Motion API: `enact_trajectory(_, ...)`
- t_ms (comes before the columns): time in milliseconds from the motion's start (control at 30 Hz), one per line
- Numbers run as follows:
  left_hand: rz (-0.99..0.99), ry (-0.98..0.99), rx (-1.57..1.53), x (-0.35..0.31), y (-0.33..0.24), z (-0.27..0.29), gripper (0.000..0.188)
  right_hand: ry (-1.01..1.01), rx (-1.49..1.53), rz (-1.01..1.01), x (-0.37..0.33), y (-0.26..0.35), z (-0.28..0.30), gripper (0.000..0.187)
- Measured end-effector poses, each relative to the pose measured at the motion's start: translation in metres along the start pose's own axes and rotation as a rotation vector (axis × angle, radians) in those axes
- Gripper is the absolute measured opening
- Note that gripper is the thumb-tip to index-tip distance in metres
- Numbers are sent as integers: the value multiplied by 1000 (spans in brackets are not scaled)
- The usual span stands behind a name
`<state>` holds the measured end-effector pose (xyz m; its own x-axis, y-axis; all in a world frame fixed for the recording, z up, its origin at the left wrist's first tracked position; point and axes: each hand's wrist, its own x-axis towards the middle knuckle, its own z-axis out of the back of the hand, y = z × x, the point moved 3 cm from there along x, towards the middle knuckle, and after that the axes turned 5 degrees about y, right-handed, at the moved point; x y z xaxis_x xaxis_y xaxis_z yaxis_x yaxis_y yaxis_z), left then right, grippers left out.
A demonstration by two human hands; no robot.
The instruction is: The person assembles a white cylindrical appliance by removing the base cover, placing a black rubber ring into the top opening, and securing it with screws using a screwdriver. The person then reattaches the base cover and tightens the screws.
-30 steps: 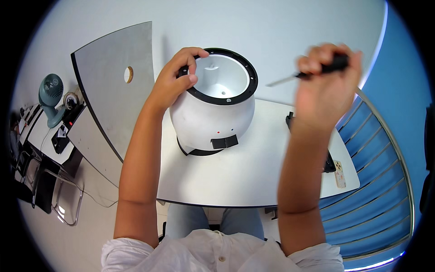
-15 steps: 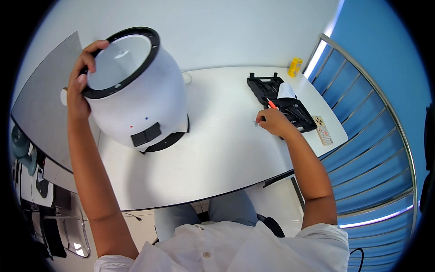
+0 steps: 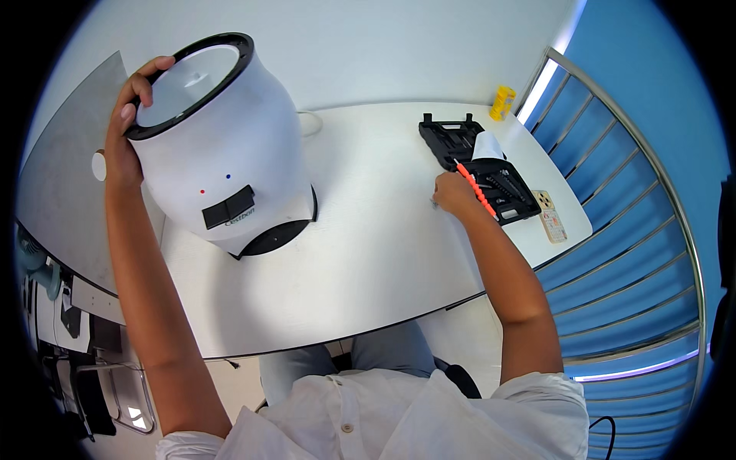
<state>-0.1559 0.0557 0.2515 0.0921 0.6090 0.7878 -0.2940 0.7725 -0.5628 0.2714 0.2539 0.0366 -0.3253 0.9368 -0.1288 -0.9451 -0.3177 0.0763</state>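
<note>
A white, rounded tabletop water dispenser (image 3: 222,146) stands at the left, tipped, with a black rim round its wide top opening. My left hand (image 3: 126,130) is closed over the left side of that rim, fingers inside the opening. Two small dots and a dark tap panel (image 3: 228,207) show on its front. At the right, my right hand (image 3: 454,193) rests low over the table, fingers bent together. Tiny metallic pieces (image 3: 435,204), perhaps screws, peek out by its fingertips; what it pinches is hidden. An orange segmented rod (image 3: 475,187) lies close beside this hand.
The white table (image 3: 368,253) carries an unfolded black tool case (image 3: 506,192) with white paper on it. A pale remote control (image 3: 550,222) lies beside the case, and a yellow container (image 3: 502,103) stands behind. Metal railing (image 3: 613,192) borders the right; a grey panel (image 3: 69,176) rises at left.
The dispenser's top, with my left hand on it, has shifted up and left, showing more of its front. My right hand has moved slightly, uncovering more of the orange rod.
</note>
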Motion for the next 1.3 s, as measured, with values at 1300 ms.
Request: enact_trajectory(1300, -100, -54, 65, -28, -48, -10, 32, -728, -557, 1273, -155, 262, 269, 13)
